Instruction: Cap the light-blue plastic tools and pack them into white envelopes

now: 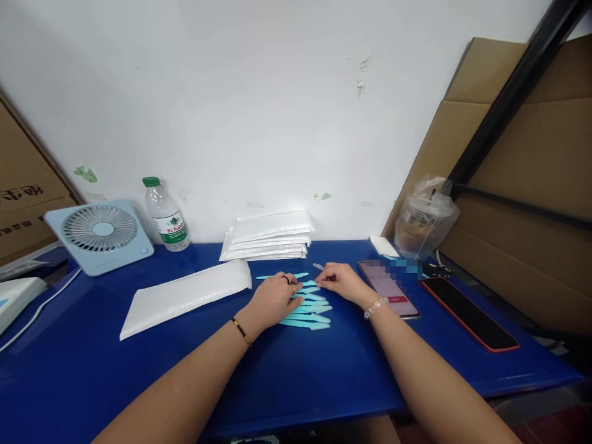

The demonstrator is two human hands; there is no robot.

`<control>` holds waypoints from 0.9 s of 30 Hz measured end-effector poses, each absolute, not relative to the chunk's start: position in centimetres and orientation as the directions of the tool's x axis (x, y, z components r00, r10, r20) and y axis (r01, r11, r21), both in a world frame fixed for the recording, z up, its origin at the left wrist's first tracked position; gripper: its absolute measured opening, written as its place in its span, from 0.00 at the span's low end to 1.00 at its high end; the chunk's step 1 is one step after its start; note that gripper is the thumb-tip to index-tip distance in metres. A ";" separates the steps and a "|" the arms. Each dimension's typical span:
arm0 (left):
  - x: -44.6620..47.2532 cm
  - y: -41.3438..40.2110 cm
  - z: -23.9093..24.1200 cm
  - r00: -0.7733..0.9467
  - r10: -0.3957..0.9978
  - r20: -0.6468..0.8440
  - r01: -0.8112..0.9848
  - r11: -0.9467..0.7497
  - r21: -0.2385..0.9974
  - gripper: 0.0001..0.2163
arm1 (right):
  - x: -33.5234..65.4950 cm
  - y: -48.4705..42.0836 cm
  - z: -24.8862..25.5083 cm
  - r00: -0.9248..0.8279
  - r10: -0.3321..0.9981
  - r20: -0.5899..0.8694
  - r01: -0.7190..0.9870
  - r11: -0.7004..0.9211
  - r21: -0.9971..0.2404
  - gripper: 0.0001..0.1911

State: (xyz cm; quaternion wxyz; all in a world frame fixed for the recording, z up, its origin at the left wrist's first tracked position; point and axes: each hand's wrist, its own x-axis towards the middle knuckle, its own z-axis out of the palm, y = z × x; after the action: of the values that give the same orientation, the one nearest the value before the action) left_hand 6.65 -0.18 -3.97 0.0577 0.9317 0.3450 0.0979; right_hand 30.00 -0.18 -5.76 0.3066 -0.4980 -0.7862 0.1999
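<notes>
Several light-blue eyebrow razors (309,319) lie side by side in a loose row on the blue table, blade ends pointing right. My left hand (274,299) rests over their handles, its fingers and thumb closed about one razor, hiding part of the row. From the right, my right hand (342,283) pinches the tip end of a razor near the top of the row; its exact grip is partly hidden. A small translucent piece (318,267) shows just behind the right fingers. One more blue razor (300,275) lies beyond the left fingers.
A white padded mailer (187,296) lies left, with a stack of mailers (271,234) against the wall. A fan (102,234) and water bottle (167,216) stand back left. Two phones (391,290), (469,314) and a bagged drink cup (423,219) are right.
</notes>
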 end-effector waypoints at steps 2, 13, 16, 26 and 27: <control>6.6 -0.3 -3.8 0.720 0.673 0.169 0.652 -0.739 0.169 0.19 | 30.1 0.0 -5.8 -0.266 0.905 0.332 0.702 0.418 -0.576 0.10; 5.7 0.3 -4.1 0.587 0.797 0.141 0.774 -0.604 0.190 0.27 | 30.7 1.4 -6.3 -0.123 0.932 0.342 0.782 0.303 -0.545 0.07; 5.7 0.3 -4.3 0.601 0.788 0.131 0.764 -0.615 0.195 0.26 | 30.9 1.3 -6.4 -0.176 0.924 0.340 0.743 0.351 -0.570 0.07; 6.0 0.0 -4.0 0.653 0.747 0.128 0.716 -0.663 0.218 0.27 | 29.8 1.1 -6.4 -0.186 0.932 0.313 0.709 0.347 -0.614 0.07; 6.0 0.0 -4.0 0.654 0.746 0.124 0.716 -0.663 0.219 0.27 | 29.7 1.0 -6.4 -0.181 0.935 0.305 0.709 0.339 -0.619 0.07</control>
State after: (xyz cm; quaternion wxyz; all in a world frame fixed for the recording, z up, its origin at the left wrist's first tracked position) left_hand 6.04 0.05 -3.97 0.0756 0.9062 0.4034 0.1020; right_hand 29.66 1.04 -6.42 0.3295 -0.5486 -0.7489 0.1718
